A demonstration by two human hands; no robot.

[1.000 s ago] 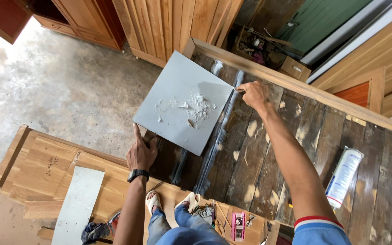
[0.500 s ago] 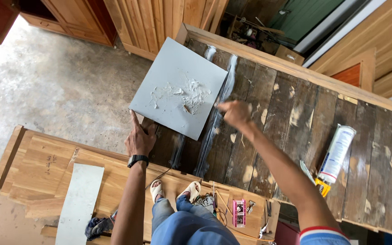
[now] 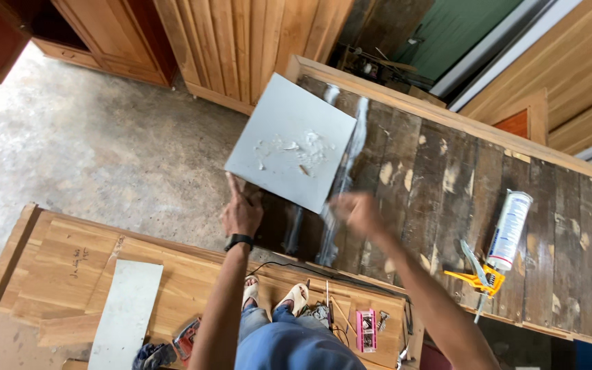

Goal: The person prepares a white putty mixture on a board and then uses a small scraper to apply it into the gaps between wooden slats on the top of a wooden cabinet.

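Observation:
A grey square panel (image 3: 289, 147) smeared with white paste lies on a dark plank board (image 3: 460, 199) framed in light wood. My left hand (image 3: 241, 212) rests with its fingers against the panel's near left corner. My right hand (image 3: 354, 212) is blurred over a grey strip of sealant (image 3: 347, 154) that runs along the panel's right edge; its fingers are curled and I cannot tell whether it holds anything.
A caulking gun with a white tube (image 3: 505, 236) lies on the planks at the right. A light wooden panel (image 3: 104, 274) with a grey offcut (image 3: 125, 315) sits near my feet, with small tools (image 3: 364, 329) and a cable. Wooden cabinets (image 3: 104, 34) stand behind.
My right hand has slid down the sealant strip from the panel's far right corner toward me. My left hand has stayed at the panel's near corner.

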